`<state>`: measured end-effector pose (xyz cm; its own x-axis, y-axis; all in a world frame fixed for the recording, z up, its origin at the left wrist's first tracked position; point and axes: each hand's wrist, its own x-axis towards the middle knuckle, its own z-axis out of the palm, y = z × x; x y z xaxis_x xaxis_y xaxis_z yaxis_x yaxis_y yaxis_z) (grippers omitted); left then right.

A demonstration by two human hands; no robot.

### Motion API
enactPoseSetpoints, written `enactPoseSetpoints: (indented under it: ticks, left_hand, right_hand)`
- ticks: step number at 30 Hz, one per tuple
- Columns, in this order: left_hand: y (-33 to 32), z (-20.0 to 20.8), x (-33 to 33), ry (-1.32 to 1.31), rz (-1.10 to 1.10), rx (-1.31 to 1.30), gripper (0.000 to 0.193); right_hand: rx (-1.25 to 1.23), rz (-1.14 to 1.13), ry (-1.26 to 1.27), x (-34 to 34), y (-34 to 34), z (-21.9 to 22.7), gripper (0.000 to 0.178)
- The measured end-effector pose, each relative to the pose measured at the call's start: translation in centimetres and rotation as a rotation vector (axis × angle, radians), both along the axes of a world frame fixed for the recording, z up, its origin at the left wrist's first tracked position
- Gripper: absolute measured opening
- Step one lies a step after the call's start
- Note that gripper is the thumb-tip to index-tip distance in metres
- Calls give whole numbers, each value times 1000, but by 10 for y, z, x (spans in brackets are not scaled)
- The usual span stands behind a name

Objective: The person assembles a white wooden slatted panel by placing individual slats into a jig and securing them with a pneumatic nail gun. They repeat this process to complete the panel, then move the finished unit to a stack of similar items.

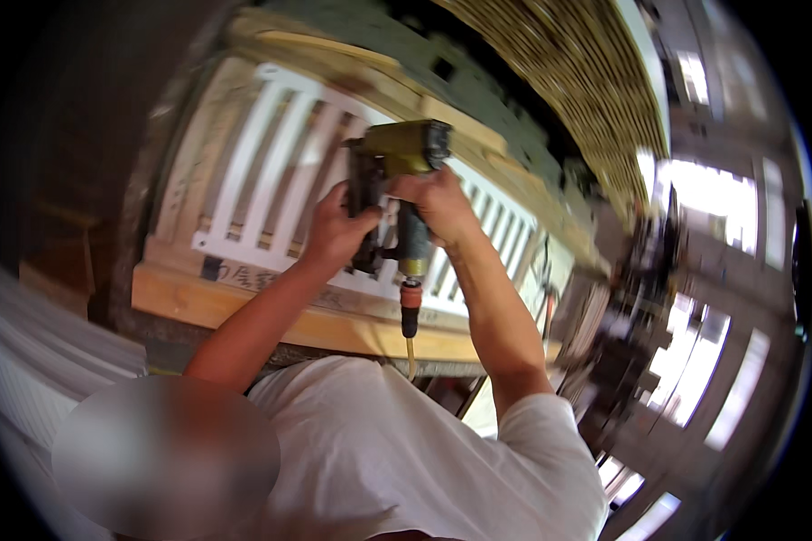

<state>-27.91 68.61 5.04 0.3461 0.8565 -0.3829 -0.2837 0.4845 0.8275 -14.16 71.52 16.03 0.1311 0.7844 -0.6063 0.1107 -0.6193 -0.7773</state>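
A nail gun (pixel 397 142) with an olive-green body is held up over a white slatted panel (pixel 244 253). My right hand (pixel 438 203) is wrapped around its dark grip, just under the body. On the other side, my left hand (pixel 338 233) is closed on the black magazine. From the bottom of the grip, a red and black coupling (pixel 410 296) leads to a thin yellowish air hose (pixel 411 352). The tool and both hands partly cover the panel's middle. Motion blur softens the fingers.
The panel lies in a wooden frame on a bench, with a long board (pixel 216 305) along the near edge. Many thin strips (pixel 573 68) are stacked beyond the bench at the upper right. White ridged pieces (pixel 54 361) lie at the lower left.
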Motion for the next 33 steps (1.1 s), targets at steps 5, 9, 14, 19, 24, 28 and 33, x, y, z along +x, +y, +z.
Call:
enactPoseSetpoints:
  ticks: [5, 9, 14, 19, 24, 28, 33]
  left_hand:
    - [-61, 14, 35, 158, -286, 39, 28]
    - [-78, -10, 49, 71, -411, 74, 33]
    - [-77, 7, 82, 249, -564, 111, 24]
    - [-76, 34, 130, 399, -724, 252, 33]
    - [-75, 32, 163, 246, -836, 285, 27]
    - [-94, 48, 185, 298, -879, 312, 25]
    - [-100, 45, 192, 310, -890, 404, 25]
  right_hand:
    - [2, -167, 17, 50, -94, -22, 36]
    - [95, -350, -12, 72, -142, -13, 41]
    - [319, -481, -12, 91, -191, -7, 50]
    - [406, -672, -39, 118, -216, -3, 48]
    - [467, -818, -93, 138, -242, 2, 51]
    - [489, -903, -68, 147, -258, -3, 51]
    - [565, -946, -87, 151, -279, -4, 52]
